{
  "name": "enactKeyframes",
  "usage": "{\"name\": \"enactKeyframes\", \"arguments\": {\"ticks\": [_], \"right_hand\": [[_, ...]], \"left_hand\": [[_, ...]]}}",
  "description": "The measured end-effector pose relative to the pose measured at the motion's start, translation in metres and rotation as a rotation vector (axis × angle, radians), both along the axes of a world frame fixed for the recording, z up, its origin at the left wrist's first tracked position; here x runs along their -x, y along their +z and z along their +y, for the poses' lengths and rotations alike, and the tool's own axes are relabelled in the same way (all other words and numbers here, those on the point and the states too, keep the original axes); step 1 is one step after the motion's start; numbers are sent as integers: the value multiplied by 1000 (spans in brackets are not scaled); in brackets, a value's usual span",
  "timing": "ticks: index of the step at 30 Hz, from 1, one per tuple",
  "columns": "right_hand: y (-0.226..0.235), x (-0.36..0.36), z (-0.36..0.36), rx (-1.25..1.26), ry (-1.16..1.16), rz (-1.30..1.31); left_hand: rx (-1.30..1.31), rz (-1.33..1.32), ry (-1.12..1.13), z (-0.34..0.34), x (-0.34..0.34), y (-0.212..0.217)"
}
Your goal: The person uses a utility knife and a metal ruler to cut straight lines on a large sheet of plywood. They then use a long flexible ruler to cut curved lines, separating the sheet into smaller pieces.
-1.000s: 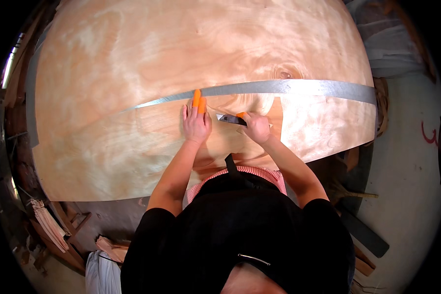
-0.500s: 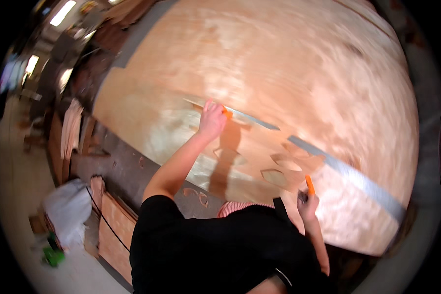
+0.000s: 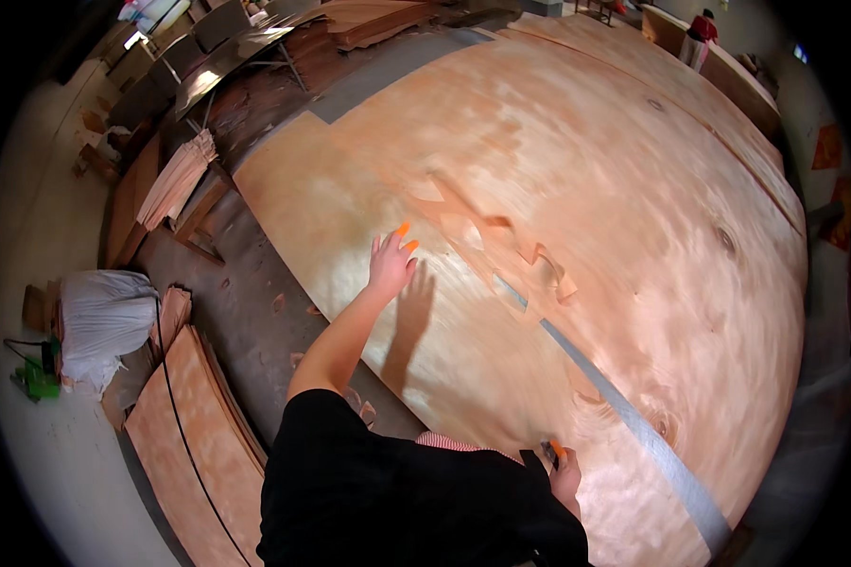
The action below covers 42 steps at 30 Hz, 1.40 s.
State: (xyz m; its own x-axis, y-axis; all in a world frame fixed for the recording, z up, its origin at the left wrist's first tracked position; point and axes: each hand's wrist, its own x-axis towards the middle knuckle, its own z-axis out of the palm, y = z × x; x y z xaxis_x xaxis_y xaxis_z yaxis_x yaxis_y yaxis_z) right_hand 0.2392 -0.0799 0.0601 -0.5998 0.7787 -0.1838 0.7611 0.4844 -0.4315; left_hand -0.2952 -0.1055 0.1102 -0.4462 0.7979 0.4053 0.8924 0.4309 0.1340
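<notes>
At the far left a white sack [image 3: 104, 321] lies on the floor, with a stack of thin veneer sheets [image 3: 194, 444] just beside it. The left hand [image 3: 390, 263] is stretched forward over the big veneer sheet [image 3: 558, 189], its fingers spread and holding nothing; two fingertips [image 3: 405, 230] wear orange caps. Its shadow falls on the wood just right of it. Further right, irregular holes [image 3: 539, 265] are cut in the sheet, and a grey tape strip [image 3: 624, 416] runs from them toward the lower right. The right hand [image 3: 565, 472], low near the body, is closed around a small dark tool [image 3: 550, 454]; I cannot tell what kind.
</notes>
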Motion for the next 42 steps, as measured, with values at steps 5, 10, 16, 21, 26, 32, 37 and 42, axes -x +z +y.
{"name": "enactKeyframes", "arguments": {"ticks": [5, 10, 16, 21, 26, 32, 37, 42], "right_hand": [[-19, 1, -14, -95, 74, 101], [-31, -2, -27, -146, 3, -25], [-38, 7, -39, -195, -89, -32], [-32, 12, -50, -202, -117, 21], [-44, 10, -55, -270, -132, 5], [-50, 14, -65, -302, -184, -16], [-29, 34, -67, -147, -303, -3], [-20, 39, -63, -104, -372, -175]], "left_hand": [[184, -450, 230, -59, 19, -42], [174, -478, 221, -87, 8, -74], [171, -470, 170, -137, 24, -47], [76, -531, 312, -227, 55, -56], [-121, -708, 505, -287, 61, -5], [-671, -791, 381, -317, 119, 108], [-979, -552, 196, -295, 216, 230], [-1070, -274, 230, -216, 278, 337]]}}
